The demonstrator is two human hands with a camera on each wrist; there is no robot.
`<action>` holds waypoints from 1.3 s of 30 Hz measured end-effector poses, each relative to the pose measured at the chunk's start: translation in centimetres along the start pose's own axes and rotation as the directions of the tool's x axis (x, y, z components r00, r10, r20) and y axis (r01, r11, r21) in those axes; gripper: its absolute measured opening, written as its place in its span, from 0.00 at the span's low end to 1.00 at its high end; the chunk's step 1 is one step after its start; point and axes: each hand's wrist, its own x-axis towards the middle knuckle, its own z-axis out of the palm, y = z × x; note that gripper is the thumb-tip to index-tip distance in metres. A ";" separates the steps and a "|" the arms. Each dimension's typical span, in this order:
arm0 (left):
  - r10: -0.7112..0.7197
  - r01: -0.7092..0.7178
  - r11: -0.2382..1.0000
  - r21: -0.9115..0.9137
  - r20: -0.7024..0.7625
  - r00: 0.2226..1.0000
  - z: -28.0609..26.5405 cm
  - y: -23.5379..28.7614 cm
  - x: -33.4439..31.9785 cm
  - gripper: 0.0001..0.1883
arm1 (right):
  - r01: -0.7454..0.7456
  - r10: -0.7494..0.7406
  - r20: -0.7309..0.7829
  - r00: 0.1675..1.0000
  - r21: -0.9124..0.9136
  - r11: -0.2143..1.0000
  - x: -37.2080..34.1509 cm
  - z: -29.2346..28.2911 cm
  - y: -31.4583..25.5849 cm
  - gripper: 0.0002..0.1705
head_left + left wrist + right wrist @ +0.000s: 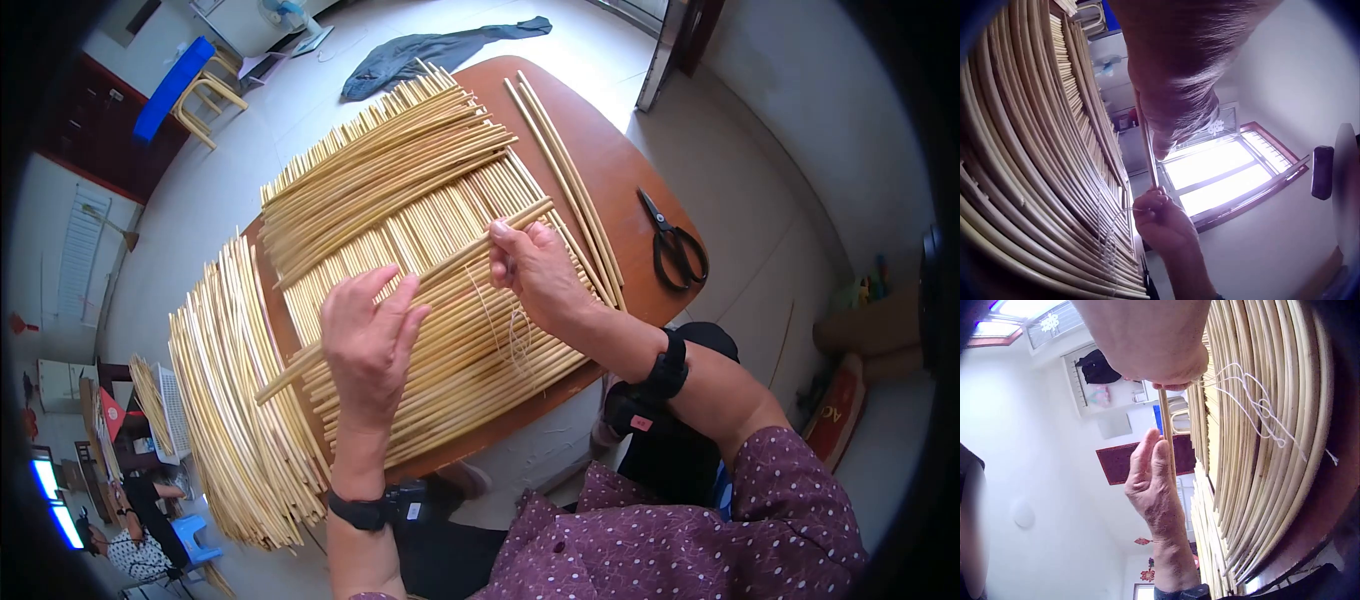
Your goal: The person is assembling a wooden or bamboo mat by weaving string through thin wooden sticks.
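Right hand (538, 270): fingertips pinch stick (455, 260) near one end | Left hand (368, 340): fingers narrowly parted, beside stick | Cord (518, 345): looped over row of sticks (450, 360)

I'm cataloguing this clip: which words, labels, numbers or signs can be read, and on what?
"AO", perhaps part of a longer text: red package.
Too small to read: pink label on the right wrist camera.
Too small to read: white label on the left wrist camera.
Too blurred: white window decoration.
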 end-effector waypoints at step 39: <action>-0.156 0.212 0.923 -0.320 0.192 0.969 2.7 -0.5 -2.4 0.16 | -0.148 0.166 0.155 0.974 -0.117 0.982 -1.5 -0.2 -0.8 0.14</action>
